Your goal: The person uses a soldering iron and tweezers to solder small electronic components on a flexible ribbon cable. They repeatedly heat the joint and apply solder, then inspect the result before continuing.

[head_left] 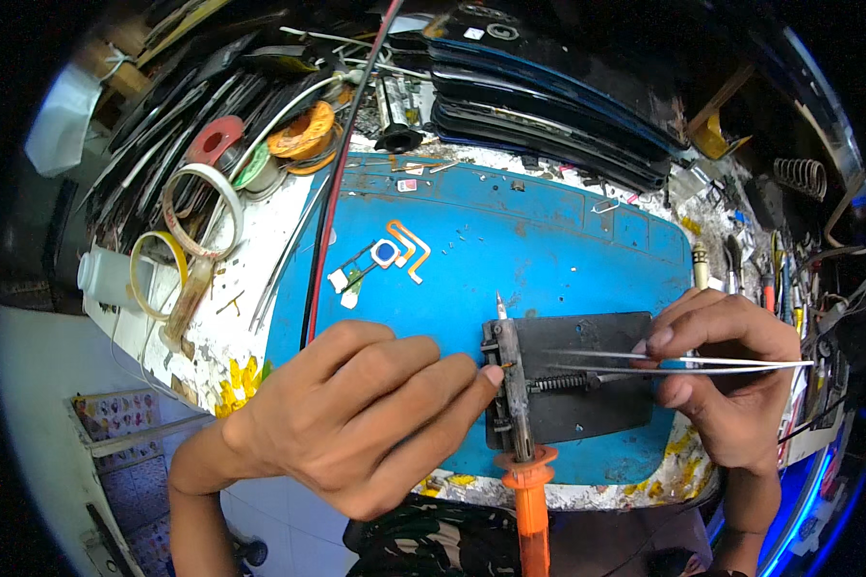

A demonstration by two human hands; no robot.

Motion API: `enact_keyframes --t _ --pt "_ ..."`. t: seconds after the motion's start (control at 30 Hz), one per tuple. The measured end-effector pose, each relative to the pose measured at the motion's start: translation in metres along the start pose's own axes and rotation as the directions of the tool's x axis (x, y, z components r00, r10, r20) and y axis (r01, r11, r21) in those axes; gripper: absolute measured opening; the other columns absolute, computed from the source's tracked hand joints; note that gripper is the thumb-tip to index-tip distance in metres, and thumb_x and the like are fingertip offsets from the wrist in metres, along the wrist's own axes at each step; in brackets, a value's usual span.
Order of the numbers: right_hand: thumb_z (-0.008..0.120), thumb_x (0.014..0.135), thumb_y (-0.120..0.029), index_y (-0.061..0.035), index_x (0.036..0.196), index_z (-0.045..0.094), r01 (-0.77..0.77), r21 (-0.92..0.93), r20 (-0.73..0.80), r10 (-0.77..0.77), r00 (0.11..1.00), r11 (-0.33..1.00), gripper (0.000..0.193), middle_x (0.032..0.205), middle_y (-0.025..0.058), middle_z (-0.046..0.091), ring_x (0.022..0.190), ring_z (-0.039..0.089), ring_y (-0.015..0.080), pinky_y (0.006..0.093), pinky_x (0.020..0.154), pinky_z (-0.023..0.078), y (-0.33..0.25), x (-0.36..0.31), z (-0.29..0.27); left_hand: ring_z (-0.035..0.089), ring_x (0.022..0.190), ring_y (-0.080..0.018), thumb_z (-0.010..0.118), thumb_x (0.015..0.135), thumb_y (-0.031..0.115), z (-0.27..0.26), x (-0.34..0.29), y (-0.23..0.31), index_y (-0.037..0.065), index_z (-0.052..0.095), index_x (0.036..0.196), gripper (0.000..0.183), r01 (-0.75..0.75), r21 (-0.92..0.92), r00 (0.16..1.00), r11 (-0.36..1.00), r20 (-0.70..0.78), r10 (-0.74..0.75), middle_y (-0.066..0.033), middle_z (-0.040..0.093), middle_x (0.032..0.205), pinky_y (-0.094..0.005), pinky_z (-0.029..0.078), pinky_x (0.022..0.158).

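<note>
Lower left of centre, the left hand (366,423) is curled, fingertips beside the barrel of the soldering iron (522,435); whether it pinches anything, I cannot tell. The iron runs up lower centre over a black plate (606,413); tweezers (731,361), gripped by the right hand (755,423) at right, point left toward it

No lettering or number is readable, either on the small red-and-white piece (408,185) or the patterned panel (118,423).
</note>
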State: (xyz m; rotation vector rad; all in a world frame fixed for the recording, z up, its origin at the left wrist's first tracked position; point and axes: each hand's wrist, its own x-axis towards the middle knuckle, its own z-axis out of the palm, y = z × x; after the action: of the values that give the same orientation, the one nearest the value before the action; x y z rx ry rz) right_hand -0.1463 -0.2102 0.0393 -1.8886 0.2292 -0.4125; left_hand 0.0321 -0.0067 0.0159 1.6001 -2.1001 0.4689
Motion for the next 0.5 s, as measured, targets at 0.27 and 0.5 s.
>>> enact_keyframes --t 0.27,0.5 --pt "0.082 0.074 -0.024 -0.0006 0.079 0.064 -0.033 0.037 0.02 0.032 0.999 0.999 0.03 0.077 0.0118 0.066 0.075 0.067 0.0215 0.031 0.069 0.051 0.018 0.005 0.01 0.051 0.075 -0.0175 0.071 0.059 0.011 -0.001 -0.003 0.004 0.008 0.074 0.096 0.038 0.068 -0.004 0.99 0.998 0.122 -0.067 -0.0018 0.062 0.087 -0.0314 0.043 0.062" --pt "0.08 0.078 -0.029 -0.0027 0.078 0.062 0.023 -0.005 0.058 -0.023 0.998 1.0 0.032 0.074 0.0103 0.066 0.071 0.067 0.0201 0.0299 0.065 0.049 0.024 0.008 0.01 0.049 0.074 -0.0156 0.074 0.057 0.01 0.001 0.004 0.018 0.012 0.074 0.091 0.034 0.208 0.079 0.966 0.975 0.138 -0.218 0.0012 0.06 0.085 -0.0313 0.042 0.064"
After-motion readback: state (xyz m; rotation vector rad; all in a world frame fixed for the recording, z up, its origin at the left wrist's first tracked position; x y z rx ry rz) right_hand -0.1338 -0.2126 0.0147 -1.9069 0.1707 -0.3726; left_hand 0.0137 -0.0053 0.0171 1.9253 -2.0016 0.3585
